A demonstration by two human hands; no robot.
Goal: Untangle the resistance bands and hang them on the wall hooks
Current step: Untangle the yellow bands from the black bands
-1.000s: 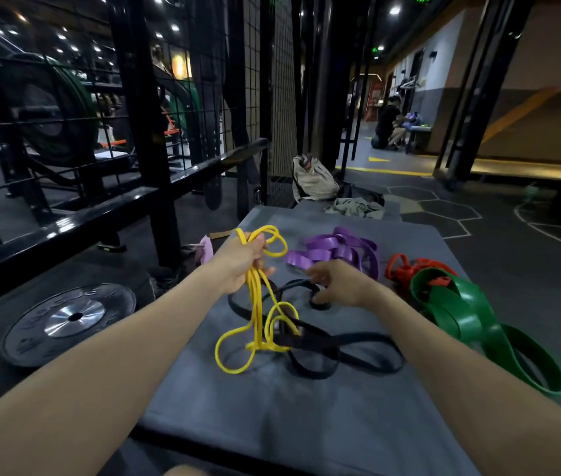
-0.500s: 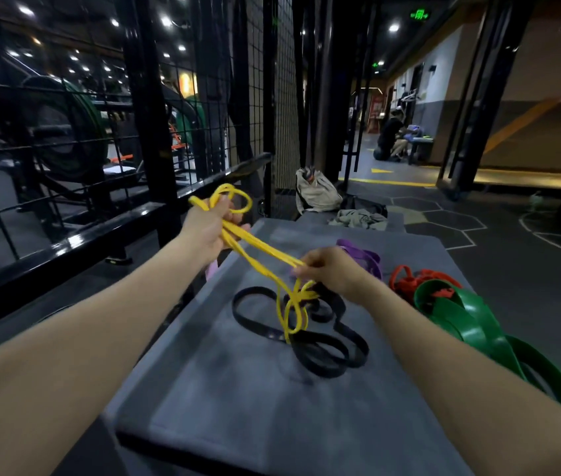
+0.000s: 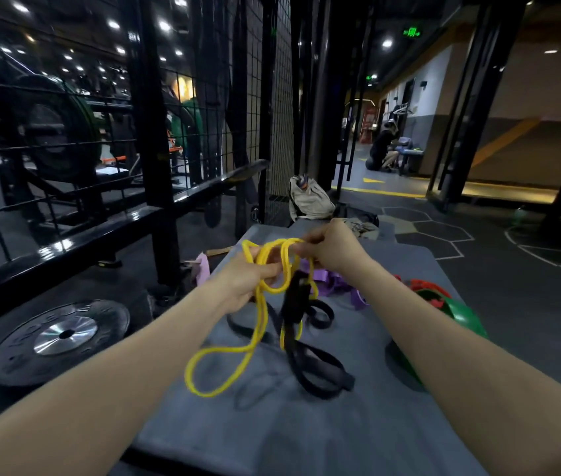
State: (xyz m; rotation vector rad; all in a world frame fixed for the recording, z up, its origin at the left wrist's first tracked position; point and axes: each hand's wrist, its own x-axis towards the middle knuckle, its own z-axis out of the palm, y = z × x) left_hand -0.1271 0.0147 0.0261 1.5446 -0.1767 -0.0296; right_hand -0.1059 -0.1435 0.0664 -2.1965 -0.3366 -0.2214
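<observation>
1. The left hand (image 3: 244,283) is now gripping the yellow band (image 3: 258,324) near its top loops. A second ago it was holding the band low over the surface (image 3: 272,434), then stretching it out to the left.
2. The right hand (image 3: 332,250) has left the black band (image 3: 310,359) and come up to meet the left; it is pinching the yellow loops just beside the left hand's fingers. Both grips are narrow and closed on yellow.
3. The yellow band is no longer being pulled taut. It is hanging slack from both hands, with its lower loop trailing onto the surface.
4. The black band is still threading through the yellow one: part is lifting with it, the rest lying on the surface. My read: not separated yet, knot is being worked at the top.
5. The purple band (image 3: 337,283), red band (image 3: 426,286) and green band (image 3: 461,317) are waiting untouched on the right side of the surface.
6. Containers: a beige bag (image 3: 308,201) is sitting on the floor beyond the surface; contents not visible.
7. Can't make out any wall hooks; nothing is hanging yet.
</observation>
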